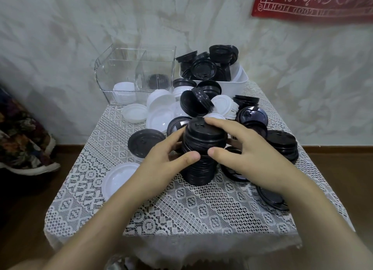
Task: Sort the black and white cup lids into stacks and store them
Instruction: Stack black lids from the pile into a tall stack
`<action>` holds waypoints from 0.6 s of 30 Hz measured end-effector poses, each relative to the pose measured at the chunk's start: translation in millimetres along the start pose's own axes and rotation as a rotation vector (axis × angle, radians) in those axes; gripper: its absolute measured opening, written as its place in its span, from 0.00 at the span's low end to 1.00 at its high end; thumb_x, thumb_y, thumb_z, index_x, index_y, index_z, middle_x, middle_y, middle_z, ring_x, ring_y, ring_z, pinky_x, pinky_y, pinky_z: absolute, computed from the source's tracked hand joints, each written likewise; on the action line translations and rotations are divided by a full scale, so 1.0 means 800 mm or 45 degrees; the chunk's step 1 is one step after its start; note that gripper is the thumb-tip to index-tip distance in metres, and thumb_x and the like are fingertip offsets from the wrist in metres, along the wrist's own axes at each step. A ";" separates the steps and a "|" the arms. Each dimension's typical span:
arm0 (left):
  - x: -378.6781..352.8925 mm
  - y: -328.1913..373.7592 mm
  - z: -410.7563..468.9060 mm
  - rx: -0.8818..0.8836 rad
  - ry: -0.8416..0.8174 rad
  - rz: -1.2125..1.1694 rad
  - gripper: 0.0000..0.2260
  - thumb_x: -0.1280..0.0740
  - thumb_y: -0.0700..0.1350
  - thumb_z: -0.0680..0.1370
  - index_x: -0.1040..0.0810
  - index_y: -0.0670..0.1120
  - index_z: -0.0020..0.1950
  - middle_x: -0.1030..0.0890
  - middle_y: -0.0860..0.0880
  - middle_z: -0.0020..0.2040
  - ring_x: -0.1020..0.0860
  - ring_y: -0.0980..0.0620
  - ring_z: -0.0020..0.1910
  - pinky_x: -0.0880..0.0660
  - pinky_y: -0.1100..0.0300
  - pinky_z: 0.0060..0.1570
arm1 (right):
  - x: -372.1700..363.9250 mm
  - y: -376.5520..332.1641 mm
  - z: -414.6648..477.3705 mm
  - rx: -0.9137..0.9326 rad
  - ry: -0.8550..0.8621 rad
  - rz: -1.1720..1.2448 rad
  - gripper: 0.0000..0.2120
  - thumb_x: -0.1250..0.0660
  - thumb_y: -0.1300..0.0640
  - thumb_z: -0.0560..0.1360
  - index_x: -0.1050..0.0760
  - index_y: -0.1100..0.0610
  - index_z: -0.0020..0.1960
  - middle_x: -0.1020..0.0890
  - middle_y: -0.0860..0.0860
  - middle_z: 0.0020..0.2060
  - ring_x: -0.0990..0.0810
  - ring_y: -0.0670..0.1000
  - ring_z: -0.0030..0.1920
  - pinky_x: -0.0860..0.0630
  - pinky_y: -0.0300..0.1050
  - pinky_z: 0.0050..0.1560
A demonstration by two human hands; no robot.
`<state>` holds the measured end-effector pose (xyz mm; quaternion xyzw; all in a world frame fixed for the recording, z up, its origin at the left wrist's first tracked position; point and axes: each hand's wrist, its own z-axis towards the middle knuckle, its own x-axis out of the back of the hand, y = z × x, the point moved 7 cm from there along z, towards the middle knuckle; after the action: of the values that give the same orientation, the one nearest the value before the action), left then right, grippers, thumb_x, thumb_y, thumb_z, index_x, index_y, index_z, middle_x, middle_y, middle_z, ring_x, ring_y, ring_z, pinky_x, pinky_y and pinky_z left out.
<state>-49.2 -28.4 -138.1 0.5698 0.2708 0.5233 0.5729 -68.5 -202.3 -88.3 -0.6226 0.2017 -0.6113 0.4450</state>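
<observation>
A tall stack of black lids (203,146) stands in the middle of the lace-covered table (181,209). My left hand (167,152) grips its left side, thumb on the front. My right hand (240,146) grips its right side, fingers over the top lid. Loose white lids (159,116) and black lids (194,104) lie heaped behind the stack. One white lid (119,178) lies at the near left, a black lid (145,142) beside it. A shorter black stack (282,144) sits at the right.
A clear two-part bin (137,73) at the back left holds a white stack (124,90) and a black stack (156,81). A white tub (238,82) at the back right is full of black lids. The wall is close behind; patterned fabric (22,136) lies on the floor, left.
</observation>
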 end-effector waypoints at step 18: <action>-0.002 0.005 -0.005 -0.002 -0.027 0.028 0.26 0.32 0.52 0.80 0.32 0.59 0.78 0.21 0.62 0.68 0.25 0.62 0.69 0.27 0.65 0.65 | 0.009 0.003 -0.003 0.053 0.005 0.132 0.25 0.24 0.55 0.76 0.24 0.44 0.71 0.24 0.37 0.69 0.27 0.39 0.71 0.29 0.47 0.73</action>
<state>-54.5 -28.9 -135.7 0.5777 0.2580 0.5238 0.5703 -68.7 -209.9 -86.8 -0.6009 0.2217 -0.5927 0.4884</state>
